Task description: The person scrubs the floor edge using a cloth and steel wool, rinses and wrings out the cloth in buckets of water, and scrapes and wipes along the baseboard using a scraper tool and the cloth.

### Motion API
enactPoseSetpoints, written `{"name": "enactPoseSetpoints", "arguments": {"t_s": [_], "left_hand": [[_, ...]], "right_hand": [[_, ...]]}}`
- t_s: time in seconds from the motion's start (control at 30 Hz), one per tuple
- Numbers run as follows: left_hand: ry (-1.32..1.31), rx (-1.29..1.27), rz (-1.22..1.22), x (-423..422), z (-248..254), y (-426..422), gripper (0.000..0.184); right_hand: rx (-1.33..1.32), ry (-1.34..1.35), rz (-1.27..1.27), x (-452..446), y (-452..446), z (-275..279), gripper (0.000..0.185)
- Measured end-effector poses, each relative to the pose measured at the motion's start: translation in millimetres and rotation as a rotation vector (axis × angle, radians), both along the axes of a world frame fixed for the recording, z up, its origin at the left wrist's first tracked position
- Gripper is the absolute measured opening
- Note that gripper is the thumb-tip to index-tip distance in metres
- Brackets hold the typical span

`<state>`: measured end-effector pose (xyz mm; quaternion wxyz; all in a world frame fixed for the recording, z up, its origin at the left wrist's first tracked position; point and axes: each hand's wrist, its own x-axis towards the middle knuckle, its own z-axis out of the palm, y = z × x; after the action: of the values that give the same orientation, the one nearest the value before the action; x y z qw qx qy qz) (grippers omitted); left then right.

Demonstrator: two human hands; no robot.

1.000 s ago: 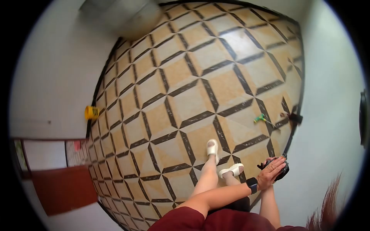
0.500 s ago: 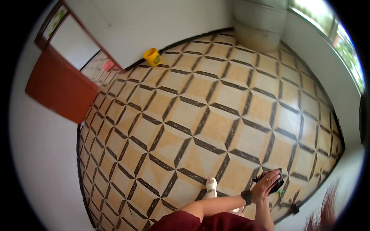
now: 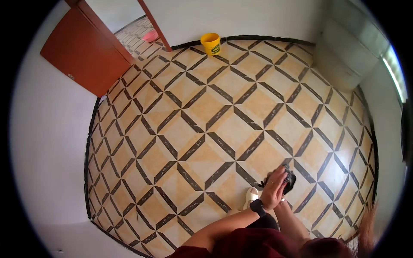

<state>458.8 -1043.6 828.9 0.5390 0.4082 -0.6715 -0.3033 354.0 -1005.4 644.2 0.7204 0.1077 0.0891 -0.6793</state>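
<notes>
A black crumpled bundle (image 3: 289, 181), perhaps a cloth or a bag, is held low in front of my body at the lower right. Over its near side lies my left hand (image 3: 274, 189), fingers long and pressed together, with a dark watch on that wrist. My right hand (image 3: 282, 194) is mostly covered by the left and supports the bundle from the other side. Loose black ends stick out on the left, beyond the fingers. What the bundle is exactly, I cannot make out.
A yellow bucket (image 3: 211, 44) stands by the far wall. Left of it is an open red-brown door (image 3: 86, 51), with a pink basin (image 3: 150, 36) in the room beyond. A large grey drum (image 3: 344, 51) fills the far right corner. My pale shoe (image 3: 251, 198) rests on patterned tiles.
My view has turned to the right, so the bucket, door and drum sit further right in it. Both hands stay together on the black bundle, which appears further left and higher.
</notes>
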Motion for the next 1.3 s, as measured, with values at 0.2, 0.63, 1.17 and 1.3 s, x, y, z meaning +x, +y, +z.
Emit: {"name": "enactPoseSetpoints", "arguments": {"t_s": [0.2, 0.63, 1.17, 1.3], "left_hand": [[-0.154, -0.068, 0.42, 108, 7, -128, 0.036], [-0.048, -0.026, 0.433, 283, -13, -420, 0.035], [-0.163, 0.032, 0.875, 643, 3, -786, 0.029], [-0.125, 0.059, 0.893, 736, -3, -872, 0.03]], "right_hand": [[-0.127, 0.04, 0.359, 134, -173, 56, 0.039], [-0.08, 0.206, 0.321, 298, -474, 61, 0.042], [-0.676, 0.229, 0.232, 724, -880, 101, 0.048], [-0.502, 0.175, 0.391, 813, -966, 99, 0.046]]}}
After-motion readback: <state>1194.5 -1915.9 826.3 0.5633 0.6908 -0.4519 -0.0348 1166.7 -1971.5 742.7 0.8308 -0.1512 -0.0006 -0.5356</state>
